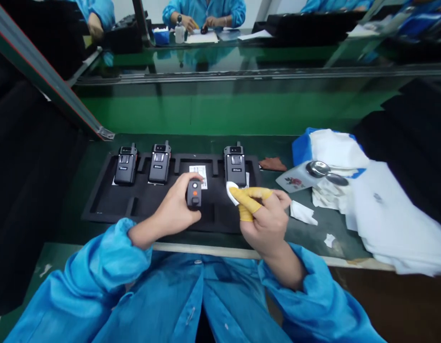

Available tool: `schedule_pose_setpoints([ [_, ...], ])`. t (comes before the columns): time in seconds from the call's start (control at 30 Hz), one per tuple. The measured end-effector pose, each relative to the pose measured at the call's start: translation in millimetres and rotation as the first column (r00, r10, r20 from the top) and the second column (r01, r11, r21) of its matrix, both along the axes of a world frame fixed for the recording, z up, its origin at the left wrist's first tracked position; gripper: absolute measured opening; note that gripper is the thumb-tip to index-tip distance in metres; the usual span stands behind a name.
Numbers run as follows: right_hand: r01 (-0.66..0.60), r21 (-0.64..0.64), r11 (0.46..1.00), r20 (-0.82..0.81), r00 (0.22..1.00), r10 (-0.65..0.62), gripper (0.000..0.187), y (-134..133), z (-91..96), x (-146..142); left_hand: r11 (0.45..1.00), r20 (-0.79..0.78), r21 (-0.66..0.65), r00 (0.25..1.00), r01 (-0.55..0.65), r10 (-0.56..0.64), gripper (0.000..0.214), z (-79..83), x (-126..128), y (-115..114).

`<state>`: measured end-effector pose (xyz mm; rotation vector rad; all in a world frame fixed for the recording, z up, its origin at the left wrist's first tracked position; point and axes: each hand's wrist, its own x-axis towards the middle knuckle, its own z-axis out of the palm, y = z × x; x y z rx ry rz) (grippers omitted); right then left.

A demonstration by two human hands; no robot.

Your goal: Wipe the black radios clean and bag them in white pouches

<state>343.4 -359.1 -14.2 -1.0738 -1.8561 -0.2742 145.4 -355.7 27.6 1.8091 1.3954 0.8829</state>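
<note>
My left hand (177, 207) is closed around a small black device (194, 193) with an orange button, held upright over the black foam tray (109, 202). My right hand (266, 214), with yellow finger cots on two fingers, pinches a white wipe (232, 192) just right of the device. Three black radio-like units stand in the tray's back slots: one on the left (125, 165), one beside it (159, 163), one on the right (235, 164). A white label (201, 172) lies in the slot between them.
White cloths and bags (385, 209) pile up on the right with a metal round object (317, 168) and a blue item (301, 147). A brown scrap (273, 164) lies by the tray. Across the green conveyor (220, 109), other people in blue coats work.
</note>
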Motion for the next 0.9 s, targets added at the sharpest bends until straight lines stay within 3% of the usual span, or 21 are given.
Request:
schedule_pose_setpoints([
  [0.17, -0.056, 0.036, 0.998, 0.157, 0.986, 0.050, 0.036, -0.2, 27.1, -27.0, 0.995, 0.027, 0.091, 0.998, 0.046, -0.049, 0.055, -11.5, 7.4, -12.6],
  [0.4, -0.190, 0.004, 0.982, 0.242, 0.953, 0.183, 0.045, -1.8, 28.3, -33.2, 0.991, 0.069, 0.123, 0.996, 0.042, -0.050, 0.048, -14.1, 8.7, -12.6],
  [0.63, -0.092, 0.095, 0.991, 0.255, 0.965, 0.065, 0.032, 3.8, 27.5, -24.9, 0.992, -0.006, 0.125, 1.000, 0.014, -0.013, 0.060, -14.1, 11.6, -12.1],
  [0.8, -0.132, 0.095, 0.987, 0.194, 0.975, 0.112, 0.035, -0.5, 30.8, -34.4, 0.987, 0.010, 0.155, 0.999, 0.037, -0.039, 0.048, -14.7, 12.4, -13.4],
  [0.9, -0.071, 0.116, 0.991, 0.204, 0.978, 0.046, 0.032, 0.0, 25.9, -34.5, 0.991, 0.000, 0.137, 1.000, -0.003, 0.003, 0.052, -14.2, 11.3, -14.6],
])
